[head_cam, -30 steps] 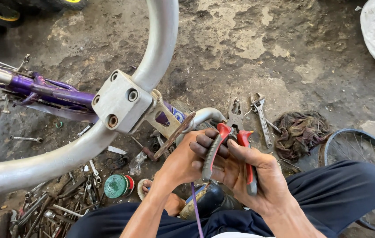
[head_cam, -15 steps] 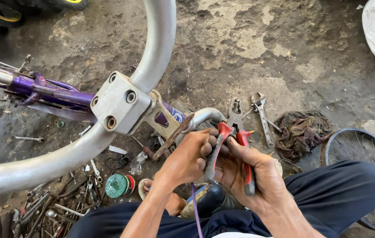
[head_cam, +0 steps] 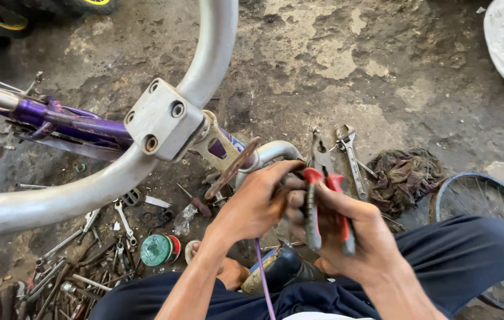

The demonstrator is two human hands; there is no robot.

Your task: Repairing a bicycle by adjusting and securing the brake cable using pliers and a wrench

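Head view: both hands meet low in the middle of the frame, in front of the person's dark trousers. The right hand (head_cam: 355, 237) is closed around the red handles of a pair of pliers (head_cam: 322, 195), fingers wrapped and squeezing them together. The pliers' long axis runs up and away from the person, with the grey nose pointing toward the curved metal tube (head_cam: 272, 151) just ahead. The left hand (head_cam: 258, 201) curls in a loose grip right beside the handles, its fingertips touching the tool near the pivot; whatever small part it may pinch is hidden, so I cannot tell. The right hand carries the tool while the left hand lies nearer the tube. A thin purple cable (head_cam: 262, 278) hangs down from below the left hand.

Above, a silver handlebar (head_cam: 86, 189) with its square stem clamp (head_cam: 163, 121) arches over a purple bicycle frame (head_cam: 68, 121). On the concrete floor (head_cam: 346, 53) lie a spanner (head_cam: 351, 157), a dirty rag (head_cam: 403, 175), a green tin (head_cam: 157, 250) and scattered tools at lower left; a wheel rim (head_cam: 489, 204) rests at right.
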